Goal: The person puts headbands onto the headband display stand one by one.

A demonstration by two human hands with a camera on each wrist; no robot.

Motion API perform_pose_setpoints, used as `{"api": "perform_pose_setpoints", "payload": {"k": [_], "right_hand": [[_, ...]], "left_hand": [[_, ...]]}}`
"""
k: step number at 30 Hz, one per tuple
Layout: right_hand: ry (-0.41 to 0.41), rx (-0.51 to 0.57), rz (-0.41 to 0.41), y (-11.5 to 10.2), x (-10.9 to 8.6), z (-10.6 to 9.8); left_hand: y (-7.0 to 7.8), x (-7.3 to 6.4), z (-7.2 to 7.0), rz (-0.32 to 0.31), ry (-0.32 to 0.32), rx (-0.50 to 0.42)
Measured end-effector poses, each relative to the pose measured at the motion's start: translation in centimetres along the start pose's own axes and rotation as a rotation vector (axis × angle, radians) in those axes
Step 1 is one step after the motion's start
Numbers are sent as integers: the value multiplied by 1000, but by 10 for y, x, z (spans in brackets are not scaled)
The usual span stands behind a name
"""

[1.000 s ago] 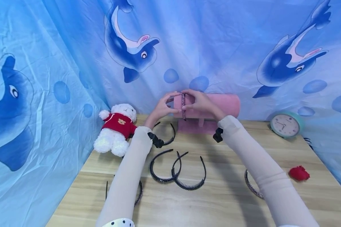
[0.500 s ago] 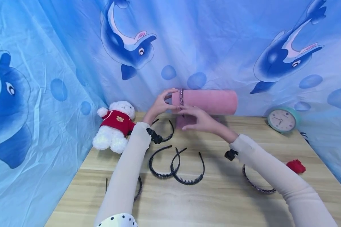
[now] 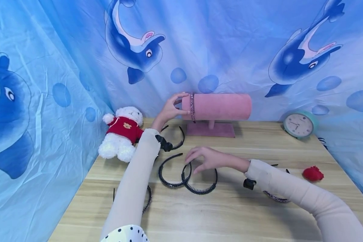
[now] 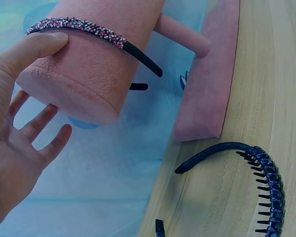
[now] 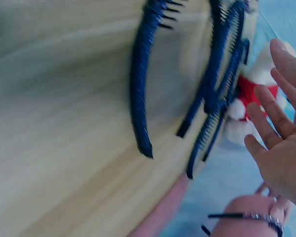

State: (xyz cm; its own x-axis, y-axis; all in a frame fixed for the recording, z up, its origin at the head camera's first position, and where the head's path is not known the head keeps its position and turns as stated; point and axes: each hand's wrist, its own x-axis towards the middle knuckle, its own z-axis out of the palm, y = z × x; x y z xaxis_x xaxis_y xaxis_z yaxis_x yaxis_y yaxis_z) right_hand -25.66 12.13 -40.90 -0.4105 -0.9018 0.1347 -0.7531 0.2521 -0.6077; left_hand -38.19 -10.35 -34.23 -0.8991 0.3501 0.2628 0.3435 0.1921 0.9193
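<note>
My left hand [image 3: 168, 109] grips the left end of a pink roll-shaped headband stand [image 3: 222, 107], thumb in front and fingers behind. A glittery pink-and-black headband [image 3: 192, 107] is hooked round the roll near that end. In the left wrist view, my thumb lies on the roll at the lower edge of the headband [image 4: 71, 23]. My right hand [image 3: 210, 158], empty with relaxed fingers, hovers over two overlapping dark toothed headbands, the left one [image 3: 171, 185] and the right one [image 3: 200, 192]. In the right wrist view, that hand [image 5: 288, 158] has its fingers spread.
Another dark headband [image 3: 179, 145] lies behind my left wrist, and one [image 3: 149, 200] is partly under my left forearm. A glittery headband [image 3: 276, 199] lies beneath my right forearm. A white plush bear [image 3: 118, 146], a green clock [image 3: 299, 125] and a red object [image 3: 313, 173] stand around.
My right hand has let go of the glittery headband on the roll and moved down toward the table, over the overlapping headbands. My left hand has stayed at the roll's end.
</note>
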Motion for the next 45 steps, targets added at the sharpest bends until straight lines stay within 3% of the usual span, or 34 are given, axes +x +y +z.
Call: {"api": "perform_pose_setpoints", "payload": {"k": [8,17,24,29,36,41,45], "right_hand": [[-118,-15,-67,5,8,20],[-189,15,29,1,15,29],[-198,-5,62,2,16,31],[-202,-23,39,1,16,31],[-208,-78,23,3,14,29],[-202,-110,22,4,12,24],[-187,-122,26,5,9,19]], "left_hand": [[1,0,0,-6,-6,22],[4,-3,-1,-18,-7,33],[2,-1,-2,-8,-10,38],[-11,5,-1,14,-2,18],[-26,11,0,25,26,61],[-24,10,-1,24,20,52],[-14,6,-1,8,6,46]]}}
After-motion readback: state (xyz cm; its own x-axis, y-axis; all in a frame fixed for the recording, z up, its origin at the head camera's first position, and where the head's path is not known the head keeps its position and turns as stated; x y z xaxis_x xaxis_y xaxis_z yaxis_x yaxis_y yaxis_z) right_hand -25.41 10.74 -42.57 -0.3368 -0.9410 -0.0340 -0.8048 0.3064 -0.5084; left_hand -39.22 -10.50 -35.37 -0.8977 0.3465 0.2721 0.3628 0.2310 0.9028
